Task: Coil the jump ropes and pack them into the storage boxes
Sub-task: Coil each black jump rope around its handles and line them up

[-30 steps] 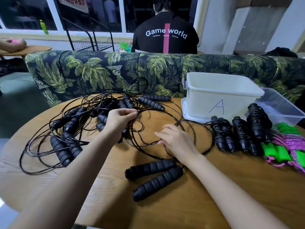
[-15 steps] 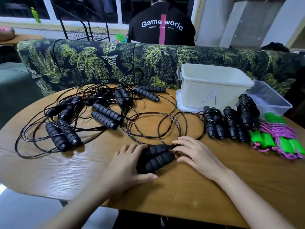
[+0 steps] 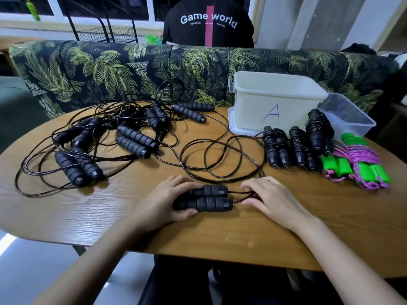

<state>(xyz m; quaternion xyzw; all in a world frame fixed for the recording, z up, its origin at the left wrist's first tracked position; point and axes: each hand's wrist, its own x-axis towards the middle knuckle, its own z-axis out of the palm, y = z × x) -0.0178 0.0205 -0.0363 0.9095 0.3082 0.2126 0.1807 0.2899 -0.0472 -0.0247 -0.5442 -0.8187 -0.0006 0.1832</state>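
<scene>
Two black foam handles (image 3: 207,200) of one jump rope lie side by side near the table's front edge. My left hand (image 3: 164,200) grips their left ends, thumb under, fingers over. My right hand (image 3: 267,198) rests just right of them and pinches the thin black cord (image 3: 222,158) where it leaves the handles; the cord loops loosely behind. A tangle of uncoiled black ropes (image 3: 88,148) covers the left of the table. Three coiled black ropes (image 3: 297,143) lie before the white box marked A (image 3: 275,106). Coiled pink ropes with green handles (image 3: 356,164) lie far right.
A clear plastic box (image 3: 348,115) stands behind the coiled ropes at the right. The round wooden table (image 3: 220,236) is backed by a palm-print sofa (image 3: 132,69). A person in a black shirt (image 3: 208,20) sits beyond it, back turned.
My left hand left the tangle and came down onto the two handles. The handles were turned level and brought together. My right hand shifted to the cord at their right ends.
</scene>
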